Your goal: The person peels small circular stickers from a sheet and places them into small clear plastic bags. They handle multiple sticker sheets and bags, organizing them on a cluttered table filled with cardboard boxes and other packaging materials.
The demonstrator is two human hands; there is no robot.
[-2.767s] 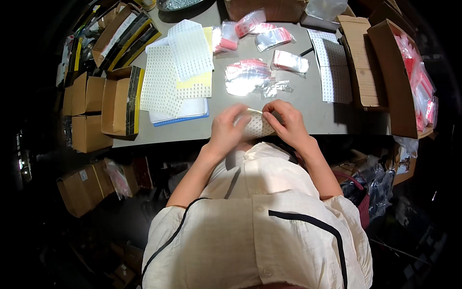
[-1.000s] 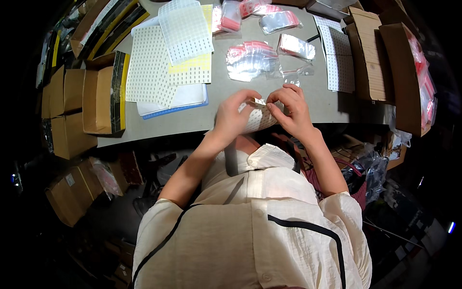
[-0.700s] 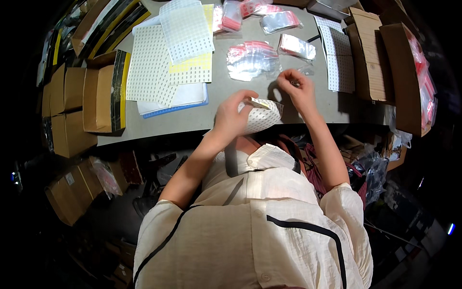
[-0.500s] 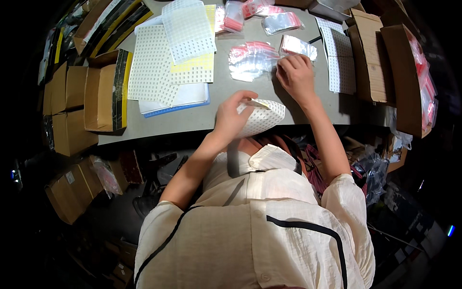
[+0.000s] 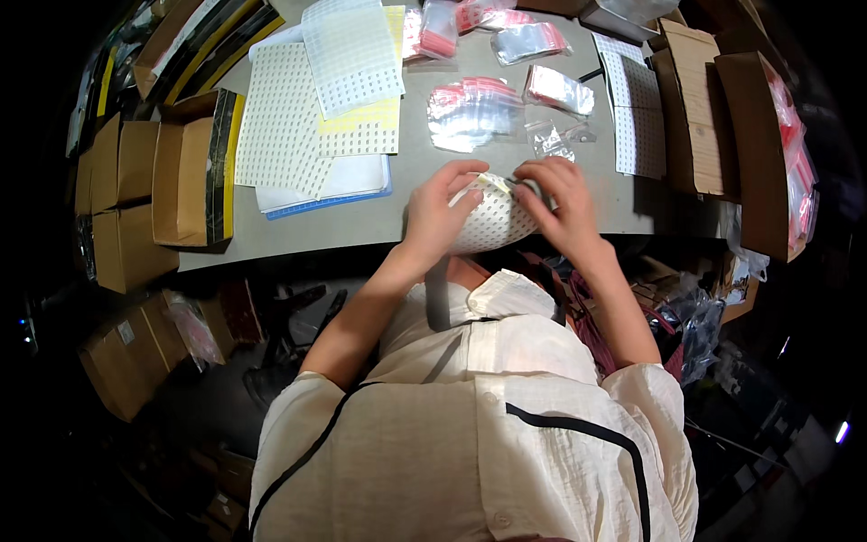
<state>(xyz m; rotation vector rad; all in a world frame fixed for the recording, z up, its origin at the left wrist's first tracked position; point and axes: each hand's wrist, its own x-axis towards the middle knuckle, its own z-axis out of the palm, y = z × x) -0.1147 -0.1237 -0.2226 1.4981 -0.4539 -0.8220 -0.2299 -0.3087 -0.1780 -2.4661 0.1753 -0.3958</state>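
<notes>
My left hand [image 5: 440,210] grips a curved white sticker sheet [image 5: 492,221] with rows of small dark marks, near the table's front edge. The sheet's upper edge is bent over and shows a yellowish strip. On its right side my right hand [image 5: 567,206] has thumb and fingers curled closed at the upper corner; any sticker between the fingertips is too small to make out. Just beyond that hand lies a small clear zip bag [image 5: 547,138]. Farther back are a fanned pile of clear zip bags with red tops [image 5: 474,110] and a smaller stack of bags [image 5: 560,88].
Several sticker sheets [image 5: 280,117] lie at the left on a blue-edged stack of paper [image 5: 334,197]. An open cardboard box [image 5: 187,181] stands beside them. More sticker sheets [image 5: 637,113] and a box of red-topped bags [image 5: 759,149] are at the right. More bags [image 5: 531,43] lie at the back.
My right hand has come back toward me from the bags to the sticker sheet's edge. A small clear bag shows where that hand was. My left hand keeps its hold.
</notes>
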